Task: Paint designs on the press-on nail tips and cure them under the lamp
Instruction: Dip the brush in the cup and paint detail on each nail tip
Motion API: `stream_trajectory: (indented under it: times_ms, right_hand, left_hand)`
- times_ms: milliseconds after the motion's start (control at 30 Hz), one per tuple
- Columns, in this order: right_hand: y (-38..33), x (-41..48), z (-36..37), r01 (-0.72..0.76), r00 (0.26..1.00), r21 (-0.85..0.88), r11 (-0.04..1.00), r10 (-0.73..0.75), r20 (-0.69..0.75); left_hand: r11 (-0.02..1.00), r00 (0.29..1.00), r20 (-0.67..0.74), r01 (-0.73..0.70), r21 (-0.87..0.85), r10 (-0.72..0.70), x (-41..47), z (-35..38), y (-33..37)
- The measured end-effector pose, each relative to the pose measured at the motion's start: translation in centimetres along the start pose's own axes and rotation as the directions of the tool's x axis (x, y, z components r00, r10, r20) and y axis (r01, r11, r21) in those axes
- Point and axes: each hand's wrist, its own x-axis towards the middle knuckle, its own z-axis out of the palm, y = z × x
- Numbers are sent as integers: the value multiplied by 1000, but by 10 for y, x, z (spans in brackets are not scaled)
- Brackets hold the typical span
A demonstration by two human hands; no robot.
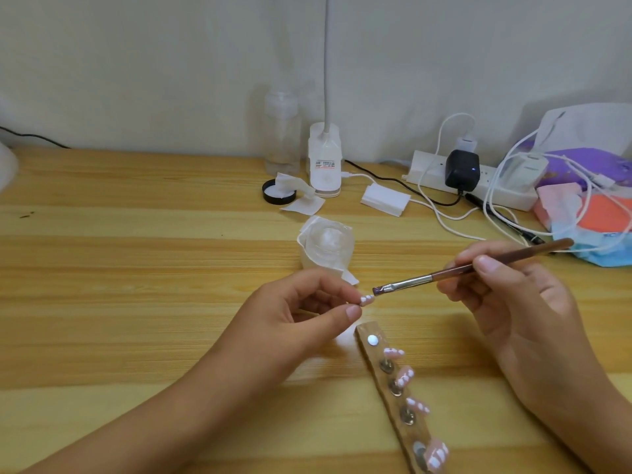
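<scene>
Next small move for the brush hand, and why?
Probably ease the brush slightly down and left until its bristles touch the nail tip. The left hand pinches that tip out toward the bristles, which sit just short of it, and the right hand grips the brush like a pen.

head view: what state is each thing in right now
left hand: pinches one nail tip, raised off the table
right hand: grips the brush
brush: bristles purplish, at the held tip; contact unclear
holder strip: flat on table, four tips mounted, top stud bare
black cap: off, lying on table
black adapter: plugged into power strip
</scene>
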Motion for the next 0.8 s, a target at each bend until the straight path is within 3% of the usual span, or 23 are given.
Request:
stream_trajectory:
  times_ms: [233, 467, 800]
  right_hand:
    - [0, -1, 1, 12, 1000, -103, 995, -9, 27]
    - [0, -3, 2, 123, 992, -231, 965, -119, 33]
    - [1, -2, -1, 66, 997, -55, 996, -65, 28]
  left_hand:
    - [1000, 1000, -8, 15, -3, -15, -1, 0, 3]
    - [1000, 1000, -10, 28, 3, -28, -1, 0, 4]
    - [999, 1000, 4, 13, 45, -13, -1, 1, 2]
